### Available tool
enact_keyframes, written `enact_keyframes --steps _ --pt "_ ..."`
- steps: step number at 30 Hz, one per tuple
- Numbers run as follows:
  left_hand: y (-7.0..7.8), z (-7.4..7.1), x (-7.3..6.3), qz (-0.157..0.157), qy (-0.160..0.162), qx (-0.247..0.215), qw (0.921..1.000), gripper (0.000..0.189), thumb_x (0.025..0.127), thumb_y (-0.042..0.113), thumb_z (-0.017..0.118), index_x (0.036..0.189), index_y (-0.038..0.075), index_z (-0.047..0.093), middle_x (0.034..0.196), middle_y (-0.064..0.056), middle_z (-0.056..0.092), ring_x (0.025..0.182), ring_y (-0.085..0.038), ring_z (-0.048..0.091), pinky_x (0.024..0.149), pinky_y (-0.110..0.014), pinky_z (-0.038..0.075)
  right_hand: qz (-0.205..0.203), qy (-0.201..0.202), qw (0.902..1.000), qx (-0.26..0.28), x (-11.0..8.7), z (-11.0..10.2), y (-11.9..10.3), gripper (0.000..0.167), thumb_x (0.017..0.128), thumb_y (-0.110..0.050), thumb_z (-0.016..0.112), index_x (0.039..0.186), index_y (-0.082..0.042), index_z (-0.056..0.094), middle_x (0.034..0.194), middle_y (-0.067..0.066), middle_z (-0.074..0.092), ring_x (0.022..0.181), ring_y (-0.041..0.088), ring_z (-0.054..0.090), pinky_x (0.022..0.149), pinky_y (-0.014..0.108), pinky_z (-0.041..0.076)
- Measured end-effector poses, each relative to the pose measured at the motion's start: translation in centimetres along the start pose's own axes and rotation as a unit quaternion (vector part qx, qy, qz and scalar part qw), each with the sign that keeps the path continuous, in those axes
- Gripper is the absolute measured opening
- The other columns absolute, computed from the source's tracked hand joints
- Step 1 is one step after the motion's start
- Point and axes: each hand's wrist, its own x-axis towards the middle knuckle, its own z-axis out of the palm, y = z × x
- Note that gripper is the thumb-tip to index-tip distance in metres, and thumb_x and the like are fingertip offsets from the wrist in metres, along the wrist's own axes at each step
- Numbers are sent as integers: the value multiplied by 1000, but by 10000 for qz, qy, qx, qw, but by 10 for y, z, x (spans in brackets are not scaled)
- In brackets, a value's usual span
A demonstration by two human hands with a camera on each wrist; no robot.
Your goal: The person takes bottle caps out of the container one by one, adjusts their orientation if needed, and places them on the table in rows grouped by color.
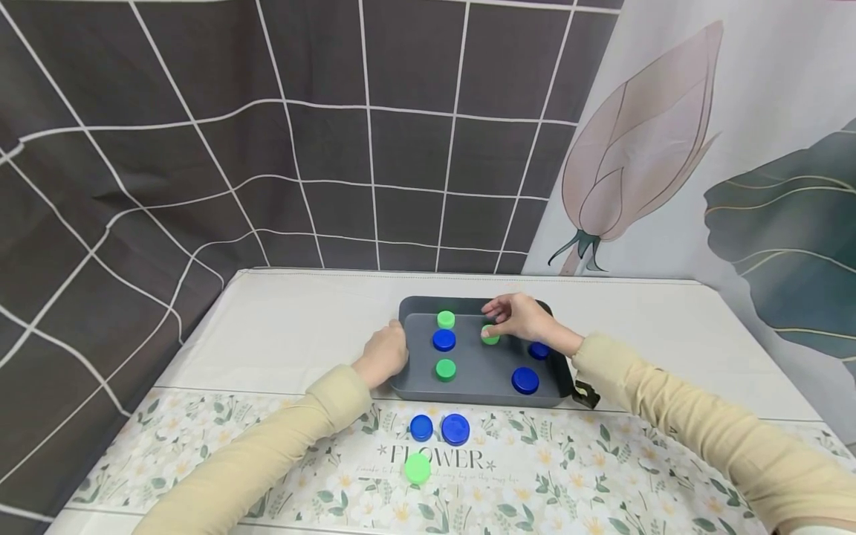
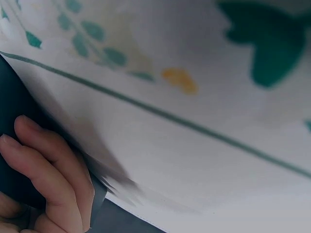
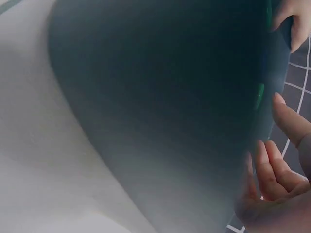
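My left hand point(image 1: 386, 352) grips the left rim of a dark grey rectangular tray point(image 1: 481, 394), its fingers curled over the edge in the left wrist view. My right hand point(image 1: 524, 318) hovers over the tray's back right part, with thumb and fingers apart in the right wrist view. Just below its thumb lies a green bottle cap point(image 1: 491, 340), partly covered by the hand. Also in the tray are a light green cap point(image 1: 446, 319), a blue cap point(image 1: 444, 340), a green cap point(image 1: 445, 370), a larger blue cap point(image 1: 524, 380) and a blue cap point(image 1: 539, 351) beside my right wrist.
In front of the tray, two blue caps point(image 1: 455, 429) and a bright green cap point(image 1: 417, 469) lie on the flower-printed tablecloth point(image 1: 575, 475). A small dark object point(image 1: 585, 394) sits by the tray's front right corner. A dark gridded curtain point(image 1: 414, 148) hangs behind the table.
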Motion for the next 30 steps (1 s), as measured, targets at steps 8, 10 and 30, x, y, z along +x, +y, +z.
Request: enact_keyframes --steps 8,10,30 --pt "0 0 0 -59 -37 41 10000 25 93 0 48 113 -14 49 72 -17 60 54 -19 58 45 -23 51 81 7 10000 -30 -1 5 9 43 76 -15 81 110 5 66 102 17 71 90 24 66 81 33 56" --pt "1 0 1 -75 -56 38 9999 25 93 0 48 113 -14 49 72 -17 60 54 -19 59 45 -23 51 112 14 9999 -57 -1 6 10 42 76 -15 81 110 4 66 101 16 71 90 23 66 81 33 56" --pt "0 1 1 -111 -55 60 9999 28 93 0 47 117 -15 47 75 -19 62 55 -20 60 45 -23 51 260 -19 9985 -478 -4 10 12 41 72 -14 83 107 1 69 97 12 71 87 18 64 79 31 56"
